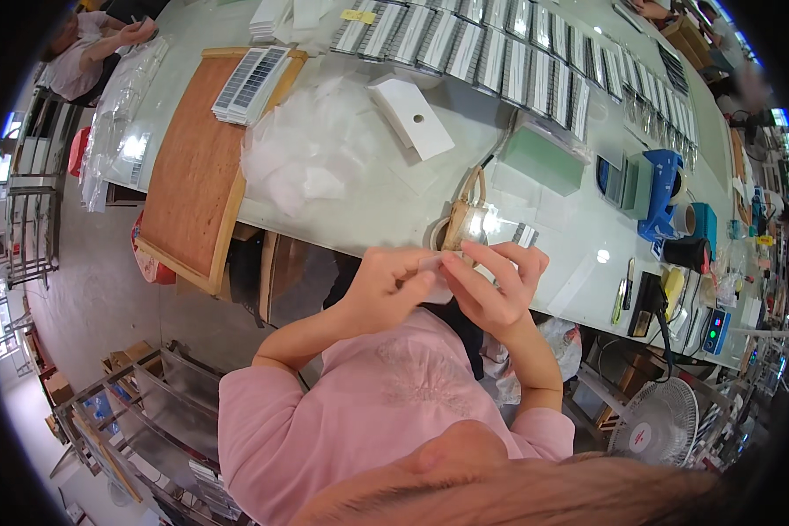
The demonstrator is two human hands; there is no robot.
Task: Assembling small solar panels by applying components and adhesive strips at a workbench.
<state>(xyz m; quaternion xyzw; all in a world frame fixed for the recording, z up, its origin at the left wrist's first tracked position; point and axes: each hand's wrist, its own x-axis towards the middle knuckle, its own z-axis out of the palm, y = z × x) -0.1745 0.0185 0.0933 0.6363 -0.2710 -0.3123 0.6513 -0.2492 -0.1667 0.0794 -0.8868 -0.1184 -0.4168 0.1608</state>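
Below and left of the green block (543,160) — a small translucent piece (437,290) lies between the left grip (386,285), clamped on its left side, and the right grip (498,291) — whether that pinches it, I cannot tell.

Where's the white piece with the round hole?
In the head view, the white piece lies on the table at upper centre, between the heap of translucent sheets and the green block.

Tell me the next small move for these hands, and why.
Probably bring the translucent piece slightly forward over the pale table: the left hand and right hand have their fingers on it, and it appears to be near the table's edge, where a slip could drop it.
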